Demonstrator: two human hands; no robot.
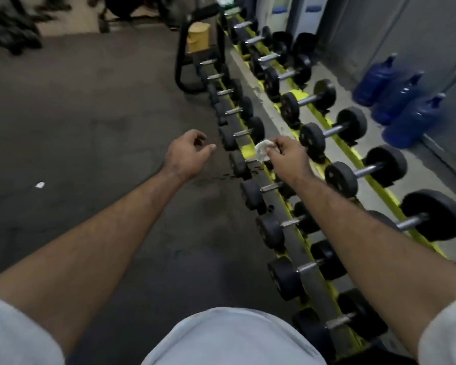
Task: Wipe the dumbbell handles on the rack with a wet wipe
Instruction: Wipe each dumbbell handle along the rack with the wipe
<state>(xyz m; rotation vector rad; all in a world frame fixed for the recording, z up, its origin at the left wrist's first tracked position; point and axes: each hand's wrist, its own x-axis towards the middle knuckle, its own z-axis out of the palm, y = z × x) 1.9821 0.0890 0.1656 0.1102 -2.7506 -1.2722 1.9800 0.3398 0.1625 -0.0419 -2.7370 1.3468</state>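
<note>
Wipe [261, 152] pinched in right hand [287, 156], seemingly above rack [295, 255]; left hand [187, 154] loose, holding nothing.

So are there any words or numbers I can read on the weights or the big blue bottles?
None can be read.
Dumbbell end plates: faint marks, too blurred to read.
Blue bottles: no label visible.
White and blue panels by the wall: blue patches, too blurred to read.
Wet wipe in the right hand: plain white, no print visible.
</note>
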